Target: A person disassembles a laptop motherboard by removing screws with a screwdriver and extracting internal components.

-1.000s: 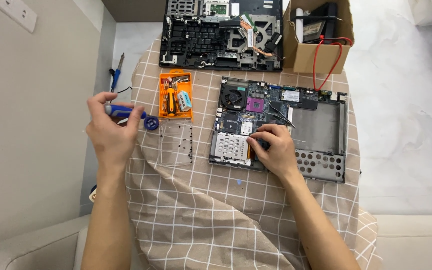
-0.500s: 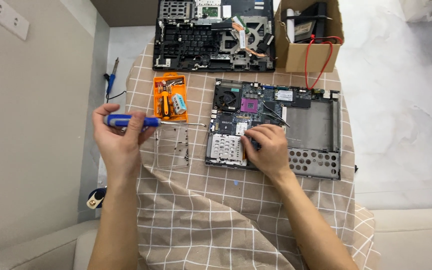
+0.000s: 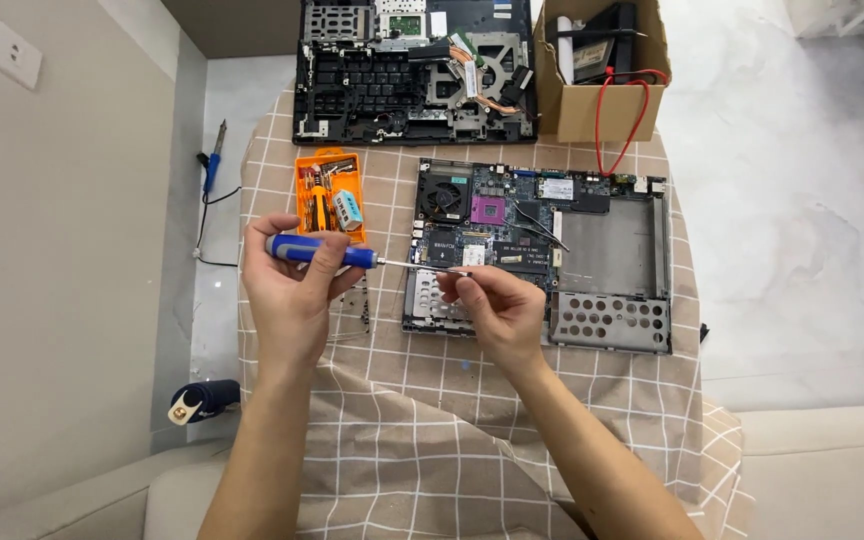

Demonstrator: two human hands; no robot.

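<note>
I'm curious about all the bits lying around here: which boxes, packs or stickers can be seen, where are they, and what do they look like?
Cardboard box: top right, brown, open, red wire looping over its edge.
Orange tray: above the left hand, rectangular, holding small tools and a pale blue pack.
White stickers: small rectangles on the laptop motherboard.
No screens in view.

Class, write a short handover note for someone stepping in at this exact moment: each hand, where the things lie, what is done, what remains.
Left hand grips the blue-handled screwdriver, shaft level. Right hand pinches the shaft near its tip, over the laptop base.
The base lies open on the checked cloth, board exposed; orange tool tray beside it, keyboard frame and cardboard box behind.
Done: casing opened. Left: the board is not yet out of the base.
</note>
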